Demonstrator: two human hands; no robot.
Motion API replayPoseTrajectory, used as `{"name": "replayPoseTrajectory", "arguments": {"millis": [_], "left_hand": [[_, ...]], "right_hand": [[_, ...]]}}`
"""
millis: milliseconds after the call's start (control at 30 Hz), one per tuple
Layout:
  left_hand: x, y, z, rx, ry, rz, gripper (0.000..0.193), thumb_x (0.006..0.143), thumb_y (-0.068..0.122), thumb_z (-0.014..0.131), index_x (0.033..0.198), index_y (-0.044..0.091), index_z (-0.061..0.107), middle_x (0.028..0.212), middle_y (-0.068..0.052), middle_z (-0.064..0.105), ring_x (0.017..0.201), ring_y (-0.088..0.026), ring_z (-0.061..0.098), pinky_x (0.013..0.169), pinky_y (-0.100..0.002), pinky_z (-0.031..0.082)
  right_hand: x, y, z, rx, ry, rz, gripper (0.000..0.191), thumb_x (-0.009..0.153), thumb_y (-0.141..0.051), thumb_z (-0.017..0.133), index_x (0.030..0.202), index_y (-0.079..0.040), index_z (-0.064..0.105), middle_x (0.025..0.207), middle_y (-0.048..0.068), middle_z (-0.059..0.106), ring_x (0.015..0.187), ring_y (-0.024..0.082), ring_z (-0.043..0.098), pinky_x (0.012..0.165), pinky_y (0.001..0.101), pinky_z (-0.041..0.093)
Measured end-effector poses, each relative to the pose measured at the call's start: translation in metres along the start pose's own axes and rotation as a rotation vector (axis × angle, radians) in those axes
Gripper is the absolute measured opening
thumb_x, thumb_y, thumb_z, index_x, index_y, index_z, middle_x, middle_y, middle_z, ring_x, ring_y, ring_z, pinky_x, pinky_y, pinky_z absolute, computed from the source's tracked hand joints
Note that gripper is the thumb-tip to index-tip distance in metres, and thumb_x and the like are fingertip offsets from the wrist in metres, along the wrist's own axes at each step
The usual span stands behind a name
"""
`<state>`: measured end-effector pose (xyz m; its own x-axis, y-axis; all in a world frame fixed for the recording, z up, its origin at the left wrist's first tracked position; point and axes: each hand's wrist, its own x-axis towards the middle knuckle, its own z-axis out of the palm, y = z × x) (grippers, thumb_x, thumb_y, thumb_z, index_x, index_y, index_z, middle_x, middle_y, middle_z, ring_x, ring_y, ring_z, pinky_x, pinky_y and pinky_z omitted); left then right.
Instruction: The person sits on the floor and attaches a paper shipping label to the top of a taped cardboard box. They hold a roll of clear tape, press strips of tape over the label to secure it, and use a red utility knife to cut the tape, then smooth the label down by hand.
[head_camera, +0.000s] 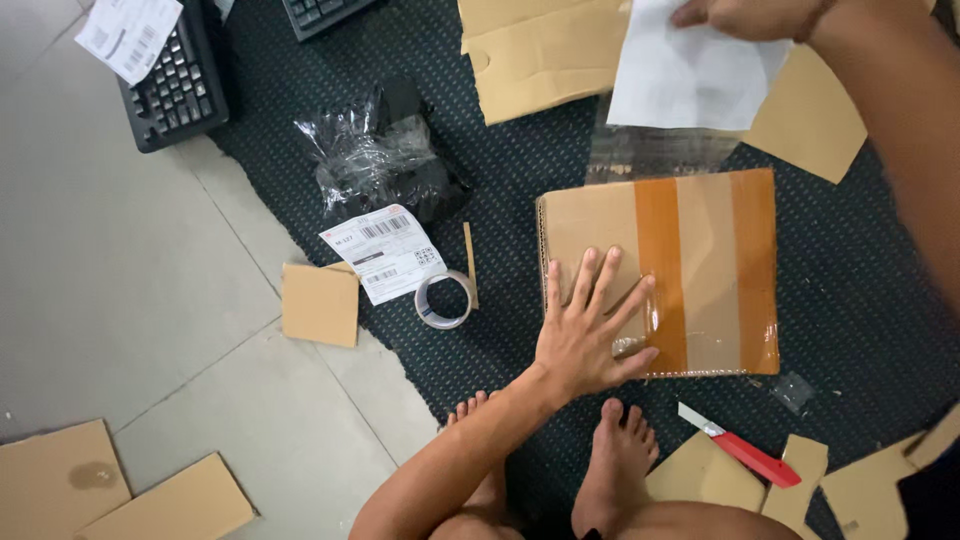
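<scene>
Dark floor mat (850, 290): left hand (585, 335) splayed flat on taped cardboard parcel (660, 270), right hand (745, 15) pinching white sheet (690, 80); sealing looks done, sheet not yet on.

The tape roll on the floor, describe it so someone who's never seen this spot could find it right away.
Start at the flat cardboard parcel under the left hand on the dark mat. Look to the left of it, toward the plastic-wrapped black bundle and its white shipping label. The tape roll lies at that label's lower right corner, the only round, ring-shaped thing among flat cardboard scraps.
</scene>
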<state>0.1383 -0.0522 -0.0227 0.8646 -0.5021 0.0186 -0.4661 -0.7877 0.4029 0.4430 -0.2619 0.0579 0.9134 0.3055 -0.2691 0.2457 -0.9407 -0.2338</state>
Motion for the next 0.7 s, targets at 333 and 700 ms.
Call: {"name": "replayPoseTrajectory", "arguments": {"millis": [333,700], "left_hand": [[-0.019,0.008,0.014,0.015,-0.001,0.038,0.082,0.089,0.071,0.055,0.156,0.025,0.048,0.169,-0.021,0.026,0.157,-0.043,0.02,0.122,-0.072,0.01],[-0.136,0.022,0.032,0.156,-0.279,0.401,0.064,0.085,0.037,0.058,0.144,0.012,0.057,0.163,-0.011,0.037,0.157,-0.033,0.022,0.114,-0.072,0.02]], "right_hand": [[-0.204,-0.059,-0.035,-0.29,0.184,-0.504,0.017,0.08,-0.028,0.074,0.096,-0.022,0.077,0.085,0.0,0.072,0.082,0.02,0.071,0.127,0.0686,0.022],[-0.383,-0.059,0.058,0.613,-0.218,-0.583,0.021,0.085,-0.021,0.071,0.103,-0.01,0.074,0.084,0.0,0.067,0.082,0.014,0.072,0.105,0.0556,0.043]]}}
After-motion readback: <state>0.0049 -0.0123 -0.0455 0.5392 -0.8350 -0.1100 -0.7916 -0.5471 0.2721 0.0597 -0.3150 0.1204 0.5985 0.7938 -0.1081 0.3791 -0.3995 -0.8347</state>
